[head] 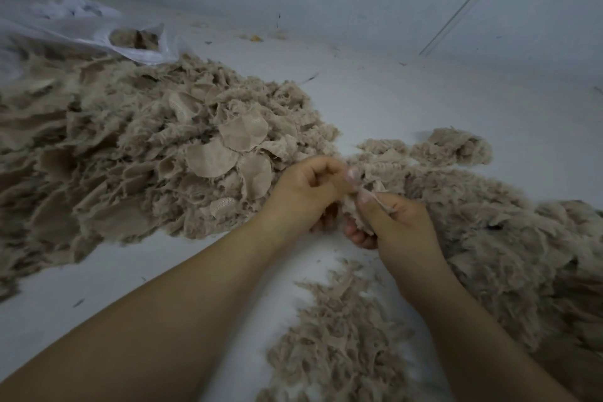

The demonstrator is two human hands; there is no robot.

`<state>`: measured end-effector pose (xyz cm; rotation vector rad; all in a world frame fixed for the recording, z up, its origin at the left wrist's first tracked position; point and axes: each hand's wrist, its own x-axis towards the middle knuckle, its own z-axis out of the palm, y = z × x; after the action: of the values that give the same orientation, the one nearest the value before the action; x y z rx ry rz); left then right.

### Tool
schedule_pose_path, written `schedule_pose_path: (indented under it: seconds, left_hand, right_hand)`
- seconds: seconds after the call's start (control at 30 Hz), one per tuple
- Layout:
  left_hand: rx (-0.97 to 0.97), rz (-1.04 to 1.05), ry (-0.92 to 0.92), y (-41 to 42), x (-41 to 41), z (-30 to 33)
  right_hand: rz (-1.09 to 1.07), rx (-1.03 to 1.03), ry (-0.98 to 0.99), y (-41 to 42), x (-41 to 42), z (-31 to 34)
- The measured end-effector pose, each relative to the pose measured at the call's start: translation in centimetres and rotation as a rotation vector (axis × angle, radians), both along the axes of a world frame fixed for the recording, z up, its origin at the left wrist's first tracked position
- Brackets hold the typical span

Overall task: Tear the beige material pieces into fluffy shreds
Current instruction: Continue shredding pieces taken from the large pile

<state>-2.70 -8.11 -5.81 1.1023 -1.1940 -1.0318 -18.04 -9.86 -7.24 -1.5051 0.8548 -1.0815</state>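
Pinching one beige piece (354, 206), left hand (303, 192) and right hand (398, 225) fingers clamp it.

I count two hands, the left hand (305, 192) and the right hand (396, 222), with one small beige piece (354, 206) pinched between them. I count three heaps of beige material: one large heap of untorn pieces (146, 153) on the left, one heap of fluffy shreds (489, 222) on the right, and one smaller scatter of shreds (339, 336) near me. One clear plastic bag (98, 29) lies at far left. The individual pieces cannot be counted.
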Motion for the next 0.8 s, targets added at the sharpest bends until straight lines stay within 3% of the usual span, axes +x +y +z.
schedule_pose_path:
  seconds: [0.1,0.23,0.4,0.53,0.7,0.8]
  left_hand:
    - [0.011,-0.15,-0.027,0.17,0.12,-0.12]
    - [0.06,-0.129,-0.044,0.19,0.61,-0.15]
    - [0.069,-0.255,-0.053,0.71,0.43,-0.06]
    - [0.097,-0.124,-0.094,0.43,0.1,-0.28]
    - [0.158,-0.015,-0.009,0.2,0.18,-0.34]
    - [0.153,-0.068,0.018,0.07,0.21,-0.15]
  right_hand:
    - [0.026,0.0,0.003,0.18,0.0,0.12]
    - [-0.016,0.039,-0.015,0.13,-0.26,0.17]
    - [-0.072,0.001,0.053,0.14,0.01,0.31]
    - [-0.035,0.021,-0.001,0.22,0.15,0.27]
    - [-0.059,0.069,0.009,-0.47,0.02,-0.29]
    - [-0.058,0.079,0.01,-0.41,-0.11,-0.33]
